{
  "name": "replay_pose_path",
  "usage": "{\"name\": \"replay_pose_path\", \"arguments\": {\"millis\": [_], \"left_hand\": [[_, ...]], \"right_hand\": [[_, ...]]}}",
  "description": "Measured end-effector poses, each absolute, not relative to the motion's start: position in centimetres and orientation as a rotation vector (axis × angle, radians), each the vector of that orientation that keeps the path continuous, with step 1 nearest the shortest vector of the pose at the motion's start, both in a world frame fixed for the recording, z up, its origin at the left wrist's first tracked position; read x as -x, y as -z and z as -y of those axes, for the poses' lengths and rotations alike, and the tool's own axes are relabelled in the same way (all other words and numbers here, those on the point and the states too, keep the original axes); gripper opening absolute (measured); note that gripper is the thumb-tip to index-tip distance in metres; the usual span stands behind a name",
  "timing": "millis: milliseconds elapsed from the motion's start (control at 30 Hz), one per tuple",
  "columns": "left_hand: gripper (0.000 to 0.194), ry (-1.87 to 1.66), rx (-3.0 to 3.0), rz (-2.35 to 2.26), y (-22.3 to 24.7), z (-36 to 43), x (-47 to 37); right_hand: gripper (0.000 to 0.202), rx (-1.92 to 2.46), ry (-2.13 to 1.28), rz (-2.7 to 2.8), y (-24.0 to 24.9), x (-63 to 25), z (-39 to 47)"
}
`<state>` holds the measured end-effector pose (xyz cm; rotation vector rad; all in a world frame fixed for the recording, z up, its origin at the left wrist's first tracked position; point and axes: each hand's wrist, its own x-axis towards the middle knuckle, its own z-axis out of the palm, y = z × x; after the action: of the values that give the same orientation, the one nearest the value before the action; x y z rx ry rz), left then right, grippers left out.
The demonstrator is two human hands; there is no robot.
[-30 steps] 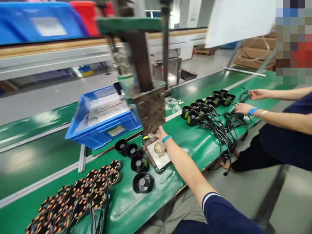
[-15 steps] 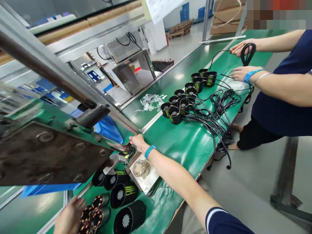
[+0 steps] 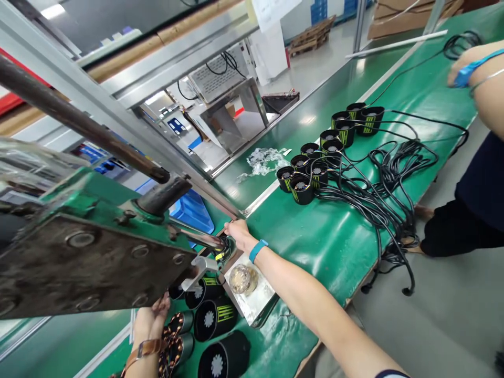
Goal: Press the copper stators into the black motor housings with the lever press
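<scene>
Two own hands in view. Since half a second ago, left hand (image 3: 153,311) has gone from beside the coils (image 3: 179,338), blurred, up to the lower edge of the press (image 3: 90,273); brown strap now shows on its wrist. Right hand (image 3: 237,231) keeps its place at the shaft (image 3: 202,238). Co-worker's hand (image 3: 472,56) now sits at the frame's right edge, and the view has swung a little.

Left fingers bent, tips partly behind the press edge; cannot tell whether they pinch anything. Right fingers curled beside the shaft, partly turned away; cannot tell what, if anything, they grip.

Nearest cup (image 3: 176,292) is just right of the left fingertips, contact unclear; three more cups run on toward the near bench edge. Coils are just below the left fingers, next to the wrist. Right hand is beyond the cups, past the pale plate (image 3: 252,308) carrying a round clear lump (image 3: 241,278).

Press covers much of the lower left, hiding part of the left hand's surroundings. Blue bin (image 3: 193,212) is behind the shaft. Farther right on the green bench (image 3: 291,239): wired cups (image 3: 302,191), tangled black cables (image 3: 364,197). Plastic scraps (image 3: 262,160) lie beyond the rail.
</scene>
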<state>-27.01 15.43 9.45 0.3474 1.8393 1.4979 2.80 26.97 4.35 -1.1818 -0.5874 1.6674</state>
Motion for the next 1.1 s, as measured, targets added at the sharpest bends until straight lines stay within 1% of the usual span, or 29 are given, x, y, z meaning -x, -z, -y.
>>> {"name": "replay_pose_path", "arguments": {"millis": [267,600,867,1100], "left_hand": [[0.016,-1.498,-0.198,-1.903,-9.3,-15.9,27.2],[0.015,-1.511,-0.218,-1.933,-9.7,-16.4,28.0],[0.024,-1.523,-0.182,-1.893,-10.5,-16.1,27.3],[0.025,-1.537,-0.158,-1.879,-10.8,-16.0,27.3]], "right_hand": [[0.033,1.144,-1.662,0.596,-4.7,-3.0,-26.9],[0.032,1.095,-1.64,0.584,-5.0,-3.2,-26.8],[0.032,1.045,-1.629,0.562,-5.5,-3.3,-26.6],[0.032,1.018,-1.652,0.544,-5.7,-3.5,-26.5]]}}
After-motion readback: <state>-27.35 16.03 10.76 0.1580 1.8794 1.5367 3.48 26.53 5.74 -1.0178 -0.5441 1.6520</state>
